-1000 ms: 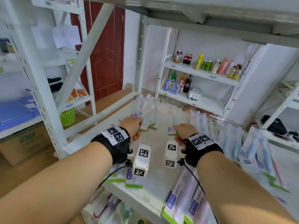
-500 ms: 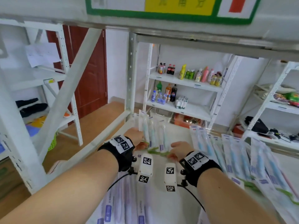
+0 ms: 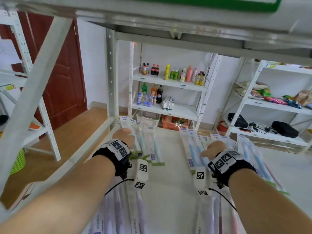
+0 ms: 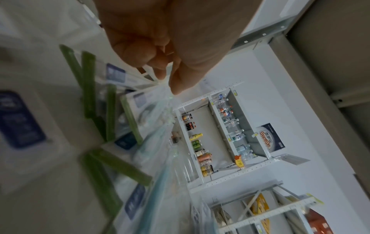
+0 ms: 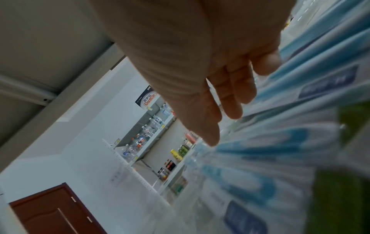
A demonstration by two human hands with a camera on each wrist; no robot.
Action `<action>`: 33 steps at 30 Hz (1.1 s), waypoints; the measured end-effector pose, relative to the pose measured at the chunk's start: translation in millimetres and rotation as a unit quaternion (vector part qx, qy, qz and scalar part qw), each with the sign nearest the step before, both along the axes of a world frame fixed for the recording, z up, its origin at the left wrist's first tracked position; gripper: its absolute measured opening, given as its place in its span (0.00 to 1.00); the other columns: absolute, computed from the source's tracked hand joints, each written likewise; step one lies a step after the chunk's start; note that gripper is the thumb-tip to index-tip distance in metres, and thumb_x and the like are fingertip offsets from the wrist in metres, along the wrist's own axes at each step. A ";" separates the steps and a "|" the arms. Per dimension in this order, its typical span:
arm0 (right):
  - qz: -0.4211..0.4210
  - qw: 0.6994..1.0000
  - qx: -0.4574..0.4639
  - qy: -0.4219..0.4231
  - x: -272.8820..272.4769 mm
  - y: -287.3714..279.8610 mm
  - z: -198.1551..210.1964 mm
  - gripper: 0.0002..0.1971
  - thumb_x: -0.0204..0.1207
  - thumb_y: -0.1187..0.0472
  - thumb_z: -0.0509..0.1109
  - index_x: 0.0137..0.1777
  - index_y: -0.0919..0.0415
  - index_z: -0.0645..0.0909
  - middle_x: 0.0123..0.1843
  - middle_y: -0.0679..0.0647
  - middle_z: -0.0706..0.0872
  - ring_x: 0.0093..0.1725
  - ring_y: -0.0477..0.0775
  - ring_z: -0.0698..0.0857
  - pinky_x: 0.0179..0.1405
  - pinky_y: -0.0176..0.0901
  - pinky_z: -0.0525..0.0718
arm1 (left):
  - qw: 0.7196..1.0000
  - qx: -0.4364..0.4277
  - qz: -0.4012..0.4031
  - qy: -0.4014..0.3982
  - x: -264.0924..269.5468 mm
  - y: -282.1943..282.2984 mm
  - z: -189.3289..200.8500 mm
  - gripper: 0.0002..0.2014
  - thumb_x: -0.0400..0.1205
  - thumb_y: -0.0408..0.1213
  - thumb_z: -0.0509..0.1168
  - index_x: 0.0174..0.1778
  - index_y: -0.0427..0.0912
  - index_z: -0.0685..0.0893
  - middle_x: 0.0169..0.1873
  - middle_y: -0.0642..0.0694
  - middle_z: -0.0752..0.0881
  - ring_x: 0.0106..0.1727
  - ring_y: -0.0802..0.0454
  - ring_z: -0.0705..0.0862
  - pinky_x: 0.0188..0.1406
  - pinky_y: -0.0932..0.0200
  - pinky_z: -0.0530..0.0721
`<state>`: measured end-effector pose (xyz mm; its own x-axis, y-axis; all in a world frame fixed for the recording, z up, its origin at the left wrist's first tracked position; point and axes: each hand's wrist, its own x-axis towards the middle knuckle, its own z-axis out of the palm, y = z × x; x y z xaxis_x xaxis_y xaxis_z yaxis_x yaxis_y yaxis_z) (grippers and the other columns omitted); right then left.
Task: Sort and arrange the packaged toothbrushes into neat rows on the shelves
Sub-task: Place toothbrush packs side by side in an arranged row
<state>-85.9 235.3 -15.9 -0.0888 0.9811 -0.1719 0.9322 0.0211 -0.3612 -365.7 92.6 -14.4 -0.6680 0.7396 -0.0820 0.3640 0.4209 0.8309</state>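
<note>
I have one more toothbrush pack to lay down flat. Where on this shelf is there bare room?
The widest bare patch of the shelf lies between the green-ended packs under the left hand and the blue toothbrush packs by the right hand. It is crowded along the right side and at the near edge.

white walls [image 3: 96,68], red-brown door [image 3: 64,76], wooden floor [image 3: 76,132].

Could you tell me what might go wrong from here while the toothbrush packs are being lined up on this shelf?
1. The left hand pinches several slippery clear toothbrush packs at once; one could slide out and land crooked.
2. Their green ends already lie fanned and crossed, so that row may stay uneven.
3. The right hand, fingers straight, is at the blue toothbrush packs and could nudge them askew.
</note>
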 end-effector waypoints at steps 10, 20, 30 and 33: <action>-0.021 0.998 -0.047 -0.041 4.1 -2.6 -29.8 0.23 0.41 0.49 0.79 0.35 0.57 0.79 0.25 0.54 0.85 0.25 0.56 0.86 0.23 0.43 0.85 | 0.966 -0.034 -0.182 -0.182 100.9 18.5 -5.6 0.05 0.78 0.28 0.66 0.47 0.42 0.83 0.31 0.45 0.82 0.28 0.56 0.79 0.22 0.66 0.82; 0.029 0.995 -0.056 0.076 31.2 -30.0 29.1 0.13 0.81 0.54 0.61 0.64 0.55 0.76 0.59 0.58 0.83 0.58 0.57 0.82 0.56 0.39 0.75 | 0.961 -0.078 -0.190 -0.185 143.9 44.7 -13.4 0.06 0.78 0.30 0.68 0.37 0.37 0.79 0.33 0.39 0.81 0.32 0.46 0.82 0.34 0.57 0.87; -0.178 0.845 0.075 0.498 86.1 -42.3 18.4 0.07 0.77 0.56 0.67 0.44 0.59 0.82 0.36 0.52 0.87 0.33 0.50 0.83 0.27 0.37 0.79 | 0.945 -0.209 -0.245 0.054 160.8 77.9 -15.1 0.19 0.64 0.56 0.75 0.32 0.45 0.79 0.27 0.50 0.83 0.31 0.50 0.83 0.31 0.63 0.79; -0.220 0.809 0.160 0.522 102.7 -46.2 17.6 0.12 0.74 0.52 0.69 0.49 0.60 0.82 0.38 0.52 0.87 0.35 0.50 0.85 0.32 0.41 0.80 | 0.929 -0.222 -0.268 0.125 163.9 78.0 -10.3 0.17 0.70 0.55 0.73 0.27 0.51 0.73 0.38 0.49 0.85 0.35 0.51 0.82 0.31 0.65 0.75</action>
<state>16.8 189.1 1.7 0.3477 0.9368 0.0398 0.0662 0.0179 -0.9976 -201.8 170.7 -24.8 -0.2524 0.9021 -0.3501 0.7779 0.4043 0.4811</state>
